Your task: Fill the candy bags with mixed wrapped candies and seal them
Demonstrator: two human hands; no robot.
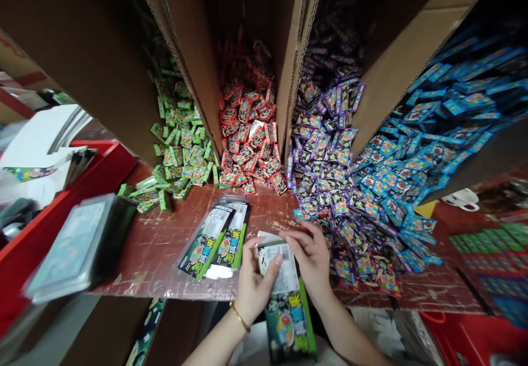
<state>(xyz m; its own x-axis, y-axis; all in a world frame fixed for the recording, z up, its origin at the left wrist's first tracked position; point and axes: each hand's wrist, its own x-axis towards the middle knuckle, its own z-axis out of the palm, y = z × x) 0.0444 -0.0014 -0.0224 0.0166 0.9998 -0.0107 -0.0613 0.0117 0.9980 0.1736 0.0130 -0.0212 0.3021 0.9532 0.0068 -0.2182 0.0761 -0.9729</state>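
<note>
Fingers of the left hand point(256, 279) closed round the upper part of a pack point(289, 327), thumb pressed flat on its white label point(286, 278). Fingers of the right hand point(312, 253) half curled at the top right corner, touching the edge; can't tell if properly pinching it. Pack held at the near edge of the bench point(154, 256), lower end out over the lap.

Progress? Partway through this one, at a guess, with both hands at its top end. More packs point(206, 242) overlapping on the bench to the left; can't tell if filled. Tons left by the look of it: green sachets point(181, 157), red sachets point(247, 157), purple sachets point(330, 151) and blue sachets point(416, 168), all heaped at the mouths of cardboard boxes point(185, 31).

Writing: big colourful Chinese characters on the fronts, last two probably 糖果 (candy). Label print too tiny, sachets likewise. No readable brand.
</note>
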